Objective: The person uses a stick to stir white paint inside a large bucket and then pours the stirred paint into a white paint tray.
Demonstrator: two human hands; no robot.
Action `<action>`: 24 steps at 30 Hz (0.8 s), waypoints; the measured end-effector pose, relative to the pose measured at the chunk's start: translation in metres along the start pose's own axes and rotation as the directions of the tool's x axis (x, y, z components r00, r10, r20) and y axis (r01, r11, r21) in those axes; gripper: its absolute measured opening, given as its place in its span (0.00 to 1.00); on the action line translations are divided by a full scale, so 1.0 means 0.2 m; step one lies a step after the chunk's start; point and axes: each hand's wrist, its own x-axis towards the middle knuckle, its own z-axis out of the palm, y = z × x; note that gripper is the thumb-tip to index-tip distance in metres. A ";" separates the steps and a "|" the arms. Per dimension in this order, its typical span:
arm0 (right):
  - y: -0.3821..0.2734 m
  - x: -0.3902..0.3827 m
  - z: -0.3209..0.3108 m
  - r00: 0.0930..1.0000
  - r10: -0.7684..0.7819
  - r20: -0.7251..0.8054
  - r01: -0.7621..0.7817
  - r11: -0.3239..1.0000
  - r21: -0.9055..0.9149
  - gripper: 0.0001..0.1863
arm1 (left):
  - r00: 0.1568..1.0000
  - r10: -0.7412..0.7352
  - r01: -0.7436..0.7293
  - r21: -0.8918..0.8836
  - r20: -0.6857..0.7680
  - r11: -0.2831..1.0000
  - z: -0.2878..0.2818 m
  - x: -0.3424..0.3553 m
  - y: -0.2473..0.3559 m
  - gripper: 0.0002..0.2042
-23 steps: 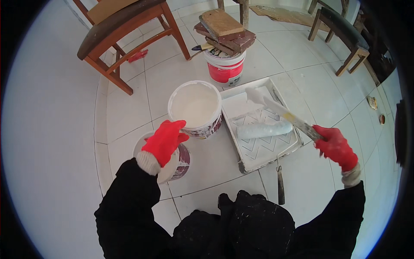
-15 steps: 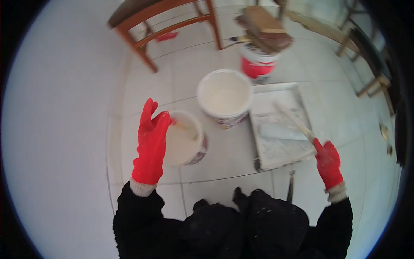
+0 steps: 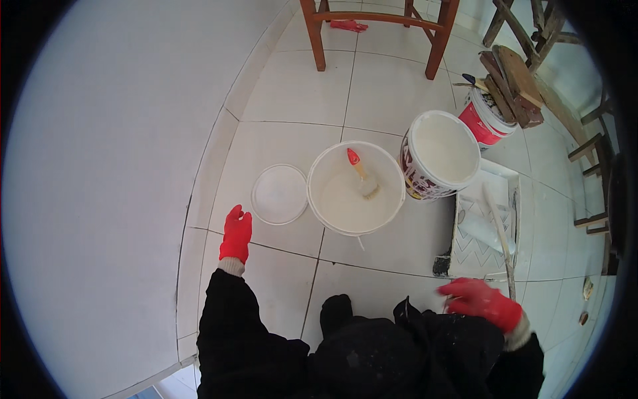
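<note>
My left hand, in a red glove, hovers over the tiles near a round white lid. Its fingers are apart and hold nothing. To its right stands a white bucket of white paint, with a red-tipped paintbrush leaning inside. My right hand, also red-gloved and slightly blurred, reaches leftward in front of my knees with its fingers stretched out and nothing seen in it. Just beyond it lies a paint roller in a white paint tray, its long handle sticking out over the near edge.
A second paint bucket stands against the tray's far left. Behind it, wood blocks and a dark-handled brush lie on a red and white bucket. A wooden chair is at the far side, a white wall to the left.
My right hand has let go of the roller handle and moved left and nearer to me. My left hand is lower, beside the lid. The view has turned left.
</note>
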 end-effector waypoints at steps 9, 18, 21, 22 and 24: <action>-0.38 1.16 0.57 0.998 -0.014 0.061 -0.007 0.945 0.326 0.35 | 0.974 0.206 -0.224 0.247 0.096 0.943 0.15 0.45 0.03 0.21; -0.17 1.66 0.97 0.868 0.220 -0.445 -0.053 0.932 0.358 0.15 | 0.943 0.298 -0.327 0.254 0.146 0.910 0.32 0.37 0.05 0.13; -0.33 1.71 1.02 0.756 0.154 -0.637 0.276 0.807 0.523 0.17 | 0.923 0.350 -0.367 0.088 0.162 0.926 0.22 0.44 -0.08 0.12; -0.31 1.74 1.05 0.768 0.268 -0.581 0.141 0.814 0.563 0.19 | 0.926 0.320 -0.326 0.000 0.200 0.945 0.20 0.42 -0.09 0.13; -0.24 1.73 1.05 0.726 0.413 -0.550 0.000 0.799 0.601 0.20 | 0.918 0.129 -0.125 -0.035 0.376 0.992 0.18 0.39 -0.05 0.15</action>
